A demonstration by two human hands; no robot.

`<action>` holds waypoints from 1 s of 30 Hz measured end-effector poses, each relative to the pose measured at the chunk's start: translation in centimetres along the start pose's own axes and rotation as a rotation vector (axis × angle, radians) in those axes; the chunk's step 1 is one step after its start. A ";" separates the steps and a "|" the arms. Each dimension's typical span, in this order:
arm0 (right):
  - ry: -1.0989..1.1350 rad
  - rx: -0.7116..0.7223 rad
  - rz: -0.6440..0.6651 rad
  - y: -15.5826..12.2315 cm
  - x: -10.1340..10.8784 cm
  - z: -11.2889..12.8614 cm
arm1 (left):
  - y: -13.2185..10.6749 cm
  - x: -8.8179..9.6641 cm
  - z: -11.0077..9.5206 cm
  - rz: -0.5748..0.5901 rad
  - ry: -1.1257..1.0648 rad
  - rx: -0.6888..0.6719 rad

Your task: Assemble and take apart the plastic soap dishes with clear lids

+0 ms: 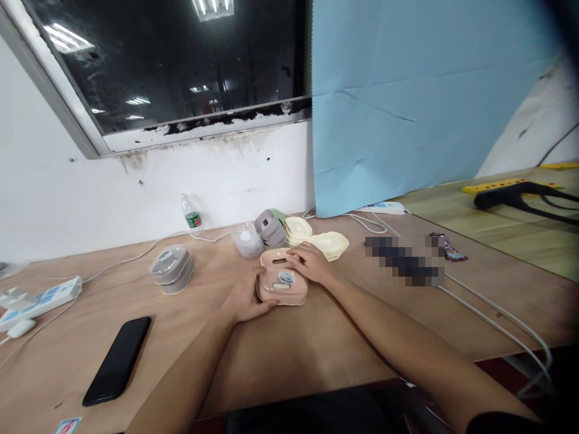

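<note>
Two bare arms extended forward, converging near mid-view. The person's left forearm (190,360) enters from the bottom edge and slopes up and to the right; wrist close to straight. Left hand (244,296): fingers curved, directed away from the body, thumb spread off to the right in a gripping pose. Right forearm (398,334) enters from lower right, running up and to the left on a long diagonal. Right hand (312,261): back uppermost, fingers bent and pointing left, slightly farther forward than the left. Hands apart. Black fabric sleeve (500,423) visible on the right arm, near the bottom edge.
</note>
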State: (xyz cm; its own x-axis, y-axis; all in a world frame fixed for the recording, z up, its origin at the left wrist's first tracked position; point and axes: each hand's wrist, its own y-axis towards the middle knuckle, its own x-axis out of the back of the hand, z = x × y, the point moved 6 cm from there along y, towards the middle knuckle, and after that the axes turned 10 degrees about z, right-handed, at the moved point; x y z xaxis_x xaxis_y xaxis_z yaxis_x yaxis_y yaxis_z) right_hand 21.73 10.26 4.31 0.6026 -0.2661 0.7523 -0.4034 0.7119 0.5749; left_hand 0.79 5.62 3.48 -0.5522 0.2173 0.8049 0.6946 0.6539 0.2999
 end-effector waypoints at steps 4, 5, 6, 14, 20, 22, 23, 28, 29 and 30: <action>0.012 0.037 0.039 0.3 -0.4 0.7 | -0.3 0.5 0.4 0.024 0.010 0.029; 0.016 0.054 0.053 0.4 -0.5 1.0 | -0.4 0.7 0.4 0.031 0.017 0.025; 0.020 0.067 0.059 0.4 -0.5 1.3 | -0.4 0.9 0.5 0.037 0.024 0.018; 0.025 -0.006 -0.001 0.2 -0.1 0.5 | -1.9 4.2 4.7 -0.476 -0.136 0.125; 0.008 -0.026 0.029 0.2 -0.7 0.1 | -5.0 7.2 8.7 -0.918 -0.112 0.522; 0.001 -0.024 0.046 0.3 -0.9 0.1 | -5.6 8.2 8.6 -0.949 0.030 0.595; -0.002 -0.022 0.054 0.3 -1.0 0.1 | -5.7 8.5 8.6 -0.945 0.093 0.617; -0.003 -0.035 0.104 0.4 -1.1 0.2 | -5.3 7.9 9.7 -0.723 0.280 0.794; 0.001 -0.036 0.122 0.4 -1.1 0.3 | -5.1 7.4 10.1 -0.643 0.303 0.833; 0.006 -0.035 0.139 0.5 -1.1 0.4 | -4.8 6.9 10.5 -0.564 0.319 0.863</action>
State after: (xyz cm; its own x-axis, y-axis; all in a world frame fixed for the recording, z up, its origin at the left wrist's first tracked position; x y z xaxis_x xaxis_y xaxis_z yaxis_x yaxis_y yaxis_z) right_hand 20.61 10.63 3.88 0.5467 -0.1592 0.8221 -0.4592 0.7640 0.4533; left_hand -11.21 11.56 2.24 -0.4586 -0.3927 0.7971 -0.2507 0.9178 0.3079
